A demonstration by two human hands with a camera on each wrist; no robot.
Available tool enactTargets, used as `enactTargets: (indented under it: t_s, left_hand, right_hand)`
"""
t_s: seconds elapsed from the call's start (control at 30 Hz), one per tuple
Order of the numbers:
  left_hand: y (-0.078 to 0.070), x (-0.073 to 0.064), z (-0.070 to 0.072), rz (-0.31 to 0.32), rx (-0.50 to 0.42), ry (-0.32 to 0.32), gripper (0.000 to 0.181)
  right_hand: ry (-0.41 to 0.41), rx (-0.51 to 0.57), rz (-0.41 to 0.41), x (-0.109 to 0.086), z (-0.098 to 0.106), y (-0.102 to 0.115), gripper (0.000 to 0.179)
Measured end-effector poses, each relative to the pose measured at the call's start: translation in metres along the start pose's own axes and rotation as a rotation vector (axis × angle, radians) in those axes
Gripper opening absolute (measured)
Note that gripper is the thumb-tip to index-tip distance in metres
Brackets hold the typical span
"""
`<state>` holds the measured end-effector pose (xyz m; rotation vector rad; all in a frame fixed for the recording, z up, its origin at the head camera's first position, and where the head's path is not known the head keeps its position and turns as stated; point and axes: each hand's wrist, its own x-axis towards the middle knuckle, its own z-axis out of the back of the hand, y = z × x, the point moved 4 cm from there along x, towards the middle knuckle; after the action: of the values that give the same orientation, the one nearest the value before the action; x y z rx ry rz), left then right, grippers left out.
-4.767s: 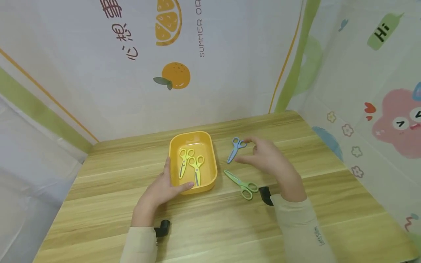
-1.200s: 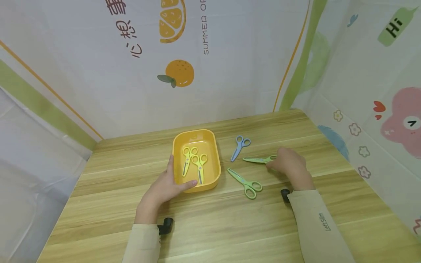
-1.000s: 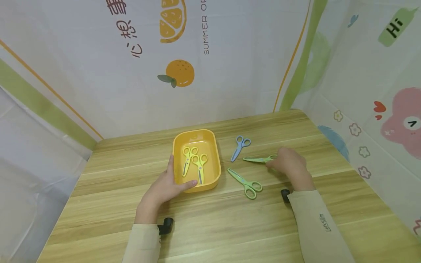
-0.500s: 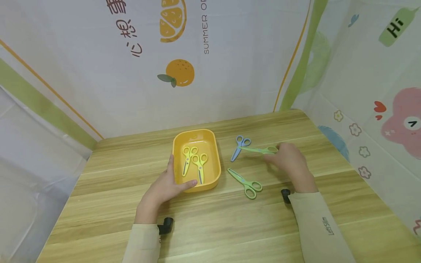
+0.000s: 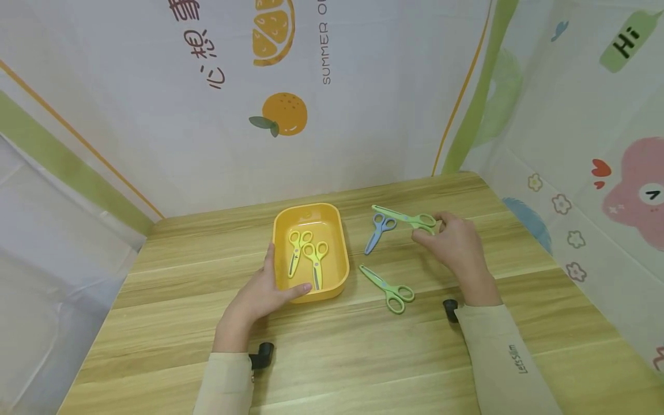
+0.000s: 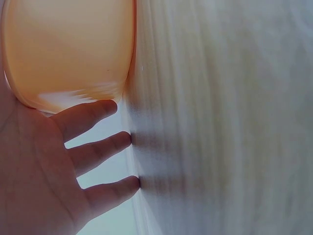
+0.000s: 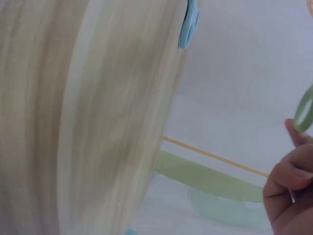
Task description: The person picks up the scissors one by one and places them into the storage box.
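My right hand pinches a pair of green scissors by the handle loops, blades pointing left above the table. In the right wrist view, a fingertip touches a green handle loop. Just below those blades lies a pair of blue scissors. A second green pair lies nearer. My left hand rests against the near left corner of a yellow tray, thumb over its rim. Its other fingers are spread and straight in the left wrist view. Inside the tray are two pairs of yellow scissors.
All of this is on a wood-grain table. A printed white curtain hangs behind its back edge, and more patterned cloth stands along the right. Black cameras are worn at both wrists.
My right hand has moved from near the blue scissors to the green pair on the right, then lifted it away from me, tilting the blades upward. The left hand and tray stay put.
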<state>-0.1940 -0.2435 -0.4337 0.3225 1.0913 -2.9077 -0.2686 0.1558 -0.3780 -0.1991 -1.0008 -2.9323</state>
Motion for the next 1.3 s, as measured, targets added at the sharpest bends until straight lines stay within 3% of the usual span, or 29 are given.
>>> enactTargets:
  t_s: [0.43,0.77,0.93,1.3]
  left_hand:
    - [0.0,0.0,0.0,0.001,0.009,-0.002,0.146]
    - [0.0,0.0,0.0,0.001,0.002,0.0,0.145]
    - [0.0,0.001,-0.001,0.002,-0.003,0.0,0.144]
    - [0.0,0.002,-0.001,0.0,-0.01,0.001,0.145]
  right_hand:
    - [-0.151,0.067,0.114,-0.008,0.002,0.013,0.06]
    - [-0.381,0.172,0.372,-0.015,0.005,0.026,0.04]
    - [-0.449,0.234,0.494,-0.019,0.005,0.03,0.033]
    - [-0.558,0.267,0.594,-0.023,0.008,0.032,0.031]
